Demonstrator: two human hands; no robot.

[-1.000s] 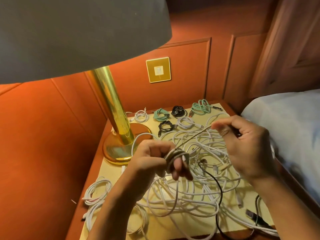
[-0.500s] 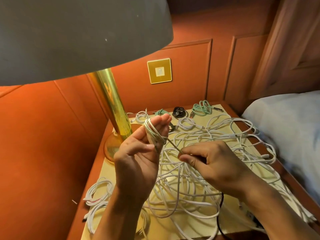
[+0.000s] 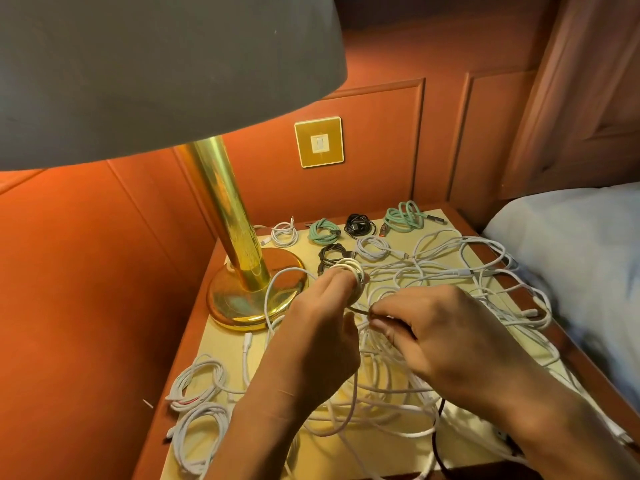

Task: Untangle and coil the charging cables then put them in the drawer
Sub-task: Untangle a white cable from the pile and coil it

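A small coil of white cable (image 3: pixel 349 269) is wound round the fingertips of my left hand (image 3: pixel 317 337), which is raised over the nightstand. My right hand (image 3: pixel 446 337) pinches the free strand of that cable just right of the coil. Below both hands lies a big tangle of white cables (image 3: pixel 450 282) with a black one (image 3: pixel 438 431) running through it. Finished coils sit at the back: two mint-green (image 3: pixel 403 216), two black (image 3: pixel 359 225), two white (image 3: pixel 372 247). The drawer is not in view.
A brass lamp (image 3: pixel 239 244) with a wide shade stands at the nightstand's (image 3: pixel 329 455) back left. Loose white cable bundles (image 3: pixel 197 396) lie at the front left. A bed with pale linen (image 3: pixel 581 258) borders the right side. Orange panelled wall behind holds a gold switch plate (image 3: pixel 319 142).
My left hand has turned, rolling the coil over the fingertips, back of the hand now up. My right hand stays close beside it with the strand.
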